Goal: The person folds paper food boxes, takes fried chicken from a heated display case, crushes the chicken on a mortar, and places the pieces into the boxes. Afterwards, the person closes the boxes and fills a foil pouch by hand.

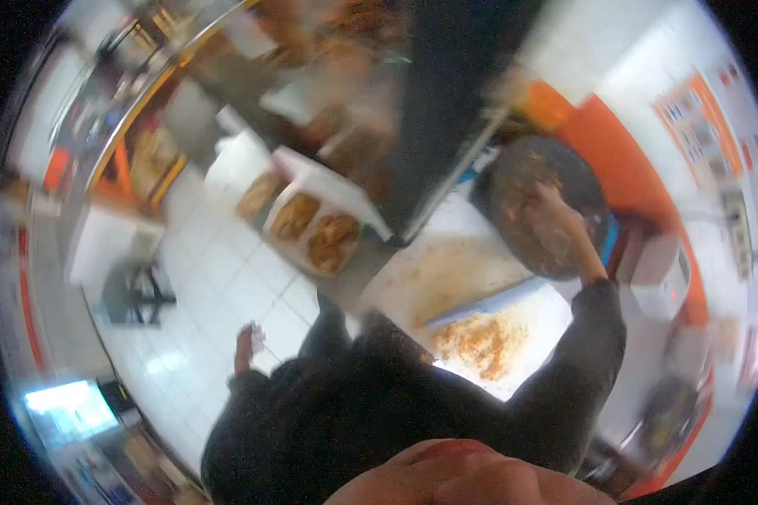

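The right hand [556, 215] reaches down into a dark round pan [577, 164], its fingers among brown food [535, 172]; blur hides whether they are pinched together on any of it. The left hand [247, 347] is well apart from the right, out to the person's left above the white tiled floor [219, 290]; its finger spacing cannot be told, nor whether the pale patch at the fingers is something held.

Just beside the pan, on the left-hand side of the right hand's grip, lies a white surface [552, 316] with scattered orange-brown crumbs [480, 341], and a long blue strip [484, 301] crosses there. Farther left, between the two hands and ahead of them, a white-walled container [354, 189] bears browned food pieces [334, 240]. To the right of the right hand, near the pan, stands a white box-shaped object [661, 273]
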`<state>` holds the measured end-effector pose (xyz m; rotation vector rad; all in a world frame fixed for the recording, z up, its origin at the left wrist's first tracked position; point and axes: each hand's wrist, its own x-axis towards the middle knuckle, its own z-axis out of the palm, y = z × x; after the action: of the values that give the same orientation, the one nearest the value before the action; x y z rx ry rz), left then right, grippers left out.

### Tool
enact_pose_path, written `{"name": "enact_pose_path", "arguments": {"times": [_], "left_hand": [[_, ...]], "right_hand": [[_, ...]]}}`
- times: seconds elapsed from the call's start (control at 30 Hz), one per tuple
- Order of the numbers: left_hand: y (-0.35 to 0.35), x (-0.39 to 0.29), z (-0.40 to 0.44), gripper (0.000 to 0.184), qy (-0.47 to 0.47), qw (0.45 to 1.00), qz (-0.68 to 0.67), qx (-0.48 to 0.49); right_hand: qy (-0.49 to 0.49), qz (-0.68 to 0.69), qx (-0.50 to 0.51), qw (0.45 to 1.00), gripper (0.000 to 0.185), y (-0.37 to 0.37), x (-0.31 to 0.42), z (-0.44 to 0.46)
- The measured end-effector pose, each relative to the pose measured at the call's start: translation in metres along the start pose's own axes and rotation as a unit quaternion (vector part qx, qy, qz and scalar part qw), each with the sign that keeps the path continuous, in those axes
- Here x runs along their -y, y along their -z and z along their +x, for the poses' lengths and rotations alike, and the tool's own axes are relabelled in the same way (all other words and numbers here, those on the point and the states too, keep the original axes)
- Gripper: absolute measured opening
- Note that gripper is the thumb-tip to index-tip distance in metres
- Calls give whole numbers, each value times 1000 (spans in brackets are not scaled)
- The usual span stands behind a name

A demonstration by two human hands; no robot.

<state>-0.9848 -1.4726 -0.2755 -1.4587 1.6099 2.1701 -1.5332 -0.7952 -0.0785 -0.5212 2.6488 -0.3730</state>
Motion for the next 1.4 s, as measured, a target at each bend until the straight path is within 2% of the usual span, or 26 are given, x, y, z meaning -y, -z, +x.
{"name": "enact_pose_path", "arguments": {"times": [0.03,0.07,0.1,0.13,0.17,0.2,0.23,0.3,0.37,0.4,0.43,0.5,0.53,0.57,0.6,0.63,0.7,0.77,0.9,0.97,1.03,1.17,1.23,1.3,1.33,1.4], "left_hand": [[-6,-16,4,40,-14,999,34,-5],[-9,-30,0,44,-19,998,64,-19],[-15,-51,-3,46,-31,998,58,-19],[-20,-66,0,49,-53,996,62,-22],[-26,-84,4,49,-61,996,55,-29],[-31,-105,10,48,-67,995,61,-48],[-24,-117,24,49,-112,993,32,-14],[-35,-163,37,44,-165,986,20,-18],[-50,-221,42,36,-216,976,22,-30],[-56,-245,49,34,-240,970,30,-36],[-56,-265,60,32,-287,957,33,-20],[-60,-304,85,28,-385,921,63,-16],[-67,-321,94,27,-434,896,92,-25],[-75,-345,84,27,-413,906,98,-4],[-80,-356,100,27,-497,861,104,16],[-84,-367,107,26,-439,892,96,53],[-88,-374,131,27,-444,879,168,56],[-91,-376,141,28,-445,879,158,70],[-86,-380,136,26,-418,891,156,81],[-90,-373,137,23,-405,906,113,46],[-93,-376,134,22,-388,911,136,46],[-90,-381,129,23,-446,881,154,33],[-92,-405,103,25,-473,865,166,29],[-104,-436,60,30,-586,762,188,202],[-109,-437,48,30,-584,758,192,217],[-119,-430,28,26,-474,685,280,478]], "right_hand": [[-16,-31,4,999,45,12,25,-31],[14,-51,17,998,45,5,28,-39],[31,231,-45,972,43,3,24,-49],[-11,420,-63,905,40,5,34,-56],[-42,593,-97,798,39,8,48,-64],[-124,676,-102,719,34,17,83,-82],[-67,550,-166,815,33,4,72,-93],[-35,634,-139,760,36,4,96,-130],[-88,794,-134,586,46,15,168,-165],[-109,768,-227,589,54,19,238,-183],[-111,765,-228,592,54,23,289,-194],[-13,792,-125,598,52,21,370,-202],[3,667,-170,726,45,5,388,-192],[104,800,-26,591,50,0,419,-174],[143,875,144,440,56,-6,449,-155],[146,880,233,387,56,-14,477,-133],[94,853,173,483,56,-35,529,-92],[56,805,138,575,57,-55,578,-50],[47,693,116,710,58,-96,656,21],[50,639,109,760,59,-109,676,41],[51,592,98,798,60,-113,679,47],[32,530,80,844,61,-101,651,26],[19,510,78,856,62,-92,636,7],[8,491,78,868,63,-87,625,-14],[3,484,78,872,63,-86,622,-24],[-5,466,85,881,64,-86,616,-46]]}}
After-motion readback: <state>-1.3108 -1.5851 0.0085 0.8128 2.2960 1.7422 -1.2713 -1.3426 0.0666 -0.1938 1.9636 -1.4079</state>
